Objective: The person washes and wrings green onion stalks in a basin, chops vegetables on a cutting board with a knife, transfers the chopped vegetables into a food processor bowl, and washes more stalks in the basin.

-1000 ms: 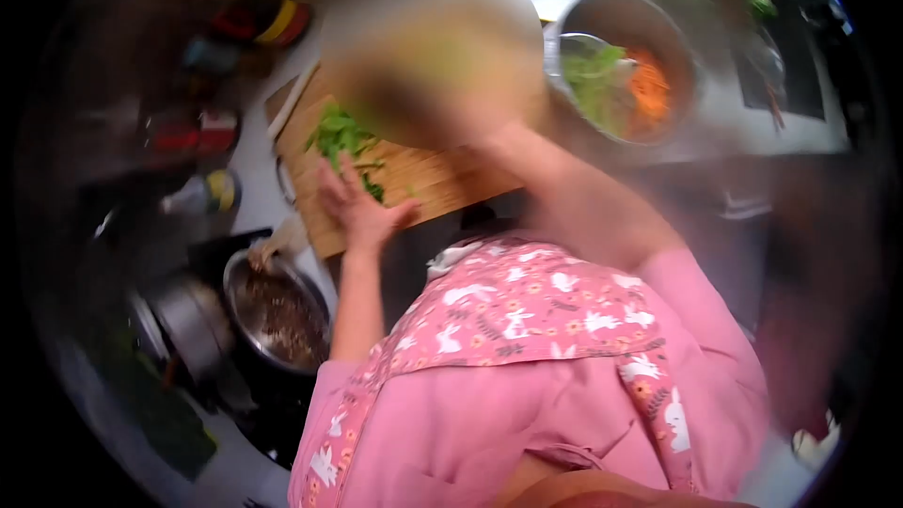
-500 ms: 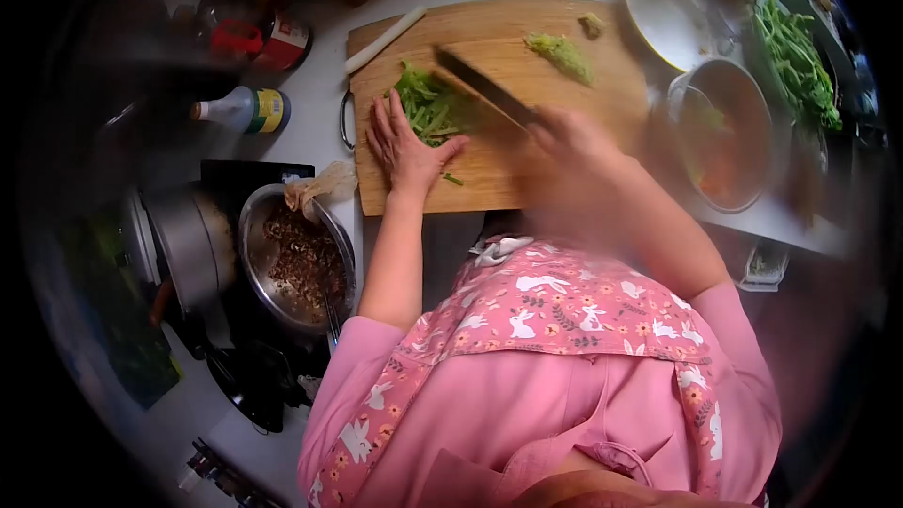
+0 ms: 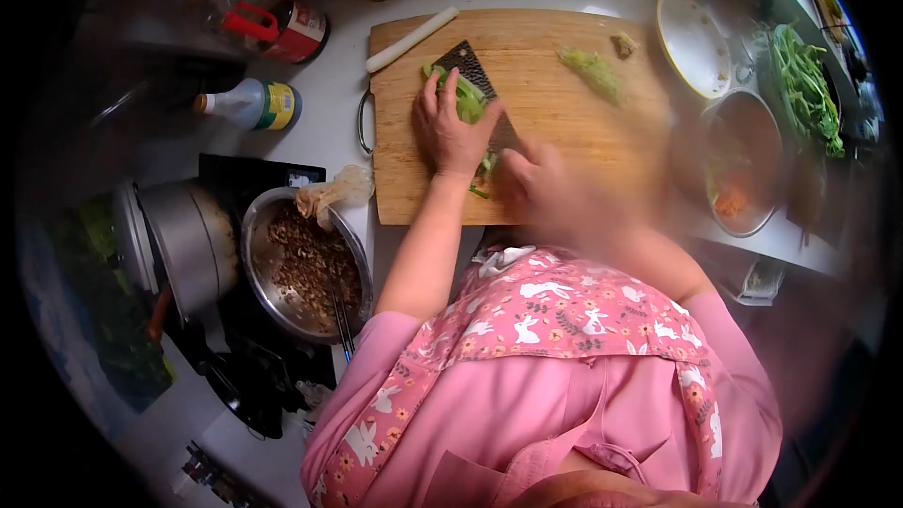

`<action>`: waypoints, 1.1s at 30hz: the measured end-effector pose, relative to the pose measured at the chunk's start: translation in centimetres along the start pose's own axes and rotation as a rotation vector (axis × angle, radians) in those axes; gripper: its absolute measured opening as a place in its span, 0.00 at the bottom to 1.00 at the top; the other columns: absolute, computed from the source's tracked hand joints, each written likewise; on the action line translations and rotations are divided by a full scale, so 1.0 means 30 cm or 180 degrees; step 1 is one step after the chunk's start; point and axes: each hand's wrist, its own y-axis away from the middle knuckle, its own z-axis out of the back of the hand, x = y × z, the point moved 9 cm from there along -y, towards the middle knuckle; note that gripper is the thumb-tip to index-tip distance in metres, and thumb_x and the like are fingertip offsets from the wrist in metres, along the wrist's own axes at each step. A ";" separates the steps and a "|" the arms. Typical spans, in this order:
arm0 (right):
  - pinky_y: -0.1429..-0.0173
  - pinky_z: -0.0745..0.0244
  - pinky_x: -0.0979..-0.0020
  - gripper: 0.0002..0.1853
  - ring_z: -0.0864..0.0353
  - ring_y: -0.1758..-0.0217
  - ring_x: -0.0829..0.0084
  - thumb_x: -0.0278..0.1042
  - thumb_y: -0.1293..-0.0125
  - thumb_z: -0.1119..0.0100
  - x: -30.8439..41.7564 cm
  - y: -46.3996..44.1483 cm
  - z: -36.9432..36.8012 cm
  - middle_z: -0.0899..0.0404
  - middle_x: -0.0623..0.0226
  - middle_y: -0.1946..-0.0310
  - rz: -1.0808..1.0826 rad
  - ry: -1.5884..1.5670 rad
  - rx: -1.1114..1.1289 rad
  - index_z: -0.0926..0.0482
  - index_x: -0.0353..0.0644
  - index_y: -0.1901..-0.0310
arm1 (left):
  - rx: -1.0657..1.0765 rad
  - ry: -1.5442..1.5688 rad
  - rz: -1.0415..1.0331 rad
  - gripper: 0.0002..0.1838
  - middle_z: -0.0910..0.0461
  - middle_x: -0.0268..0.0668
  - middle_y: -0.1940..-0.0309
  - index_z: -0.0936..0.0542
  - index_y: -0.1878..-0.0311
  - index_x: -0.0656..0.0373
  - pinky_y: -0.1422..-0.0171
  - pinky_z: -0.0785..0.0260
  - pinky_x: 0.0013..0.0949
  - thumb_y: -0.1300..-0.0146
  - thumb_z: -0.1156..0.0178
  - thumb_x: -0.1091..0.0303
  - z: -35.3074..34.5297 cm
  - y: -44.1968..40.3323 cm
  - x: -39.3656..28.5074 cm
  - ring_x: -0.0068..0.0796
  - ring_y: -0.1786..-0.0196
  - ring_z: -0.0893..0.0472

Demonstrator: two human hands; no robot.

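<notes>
On the wooden cutting board (image 3: 564, 38), my left hand (image 3: 458, 134) rests with its fingers bent over a bunch of chopped green vegetable (image 3: 467, 105), thumb apart on the right side. My right hand (image 3: 538, 174), partly blurred, grips the handle of a dark-bladed knife (image 3: 473, 71). The blade lies along the right side of the greens, close to my left fingertips. A white stalk (image 3: 411, 40) lies at the board's upper left. Pale green shreds (image 3: 593, 73) and a small brownish piece (image 3: 624, 44) are at its upper right.
At left stand a metal bowl of dark chopped filling (image 3: 310, 263) with chopsticks, a pot (image 3: 183, 245) and a blue-grey bottle (image 3: 249, 104). At right are a white plate (image 3: 694, 42), a pot with orange shreds (image 3: 732, 202) and leafy greens (image 3: 806, 94).
The knife has moved left and down from above the board to beside the greens. My left hand's fingers have bent over the greens. Earlier, a large blurred round thing covered the board's upper part.
</notes>
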 end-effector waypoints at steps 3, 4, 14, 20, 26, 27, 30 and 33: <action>0.78 0.34 0.72 0.12 0.31 0.85 0.78 0.38 0.34 0.50 -0.047 -0.016 -0.003 0.28 0.71 0.81 -0.0521 -0.0144 0.0039 0.26 0.37 0.65 | -0.0208 0.0490 0.0426 0.29 0.32 0.45 0.41 0.25 0.46 0.56 0.35 0.41 0.45 0.52 0.28 0.62 -0.008 -0.005 0.020 0.48 0.39 0.33; 0.78 0.34 0.71 0.12 0.30 0.84 0.77 0.39 0.34 0.50 -0.016 -0.009 -0.008 0.27 0.69 0.81 -0.0492 -0.0219 0.0121 0.25 0.37 0.64 | -0.0186 0.0510 0.0397 0.29 0.32 0.45 0.41 0.25 0.46 0.56 0.35 0.41 0.45 0.52 0.28 0.62 -0.005 -0.007 0.014 0.48 0.39 0.33; 0.81 0.40 0.75 0.13 0.37 0.85 0.81 0.39 0.33 0.51 0.093 0.136 0.107 0.33 0.74 0.80 -0.0208 -0.1151 -0.0095 0.26 0.40 0.54 | -0.0449 0.1030 -0.0348 0.21 0.30 0.43 0.42 0.22 0.48 0.56 0.36 0.40 0.41 0.47 0.31 0.67 0.074 -0.060 -0.292 0.43 0.40 0.32; 0.83 0.40 0.79 0.06 0.35 0.87 0.84 0.29 0.31 0.52 0.241 0.349 0.378 0.33 0.76 0.84 0.0630 -0.0979 -0.0742 0.29 0.39 0.66 | -0.0361 0.1586 -0.1101 0.22 0.29 0.41 0.42 0.21 0.48 0.54 0.36 0.41 0.40 0.49 0.30 0.68 0.087 -0.095 -0.737 0.42 0.40 0.31; 0.80 0.37 0.79 0.09 0.34 0.84 0.86 0.26 0.33 0.53 0.371 0.718 0.719 0.31 0.76 0.84 0.1338 -0.0456 -0.2141 0.25 0.38 0.55 | -0.0221 0.2652 -0.1776 0.23 0.31 0.42 0.43 0.20 0.51 0.55 0.35 0.43 0.41 0.53 0.29 0.65 -0.033 -0.010 -1.200 0.43 0.40 0.34; 0.80 0.37 0.79 0.07 0.33 0.84 0.86 0.26 0.32 0.53 0.326 0.760 0.767 0.31 0.77 0.83 0.1121 -0.0300 -0.2382 0.25 0.39 0.58 | -0.0203 0.2697 -0.1889 0.23 0.30 0.41 0.42 0.21 0.50 0.53 0.37 0.39 0.38 0.52 0.29 0.65 -0.056 0.018 -1.261 0.40 0.40 0.32; 0.80 0.38 0.79 0.07 0.32 0.84 0.85 0.30 0.31 0.52 0.207 0.848 0.892 0.31 0.77 0.84 0.1013 -0.0671 -0.2744 0.25 0.37 0.59 | 0.0176 0.3136 -0.1848 0.24 0.31 0.44 0.43 0.21 0.51 0.57 0.36 0.42 0.43 0.55 0.29 0.65 -0.183 0.097 -1.385 0.46 0.39 0.34; 0.80 0.36 0.80 0.09 0.31 0.83 0.86 0.31 0.31 0.51 0.120 0.887 0.974 0.29 0.75 0.83 0.1035 -0.0576 -0.2835 0.25 0.35 0.57 | 0.0168 0.2987 -0.1837 0.24 0.31 0.44 0.43 0.22 0.50 0.57 0.36 0.41 0.43 0.54 0.31 0.67 -0.293 0.176 -1.410 0.46 0.40 0.34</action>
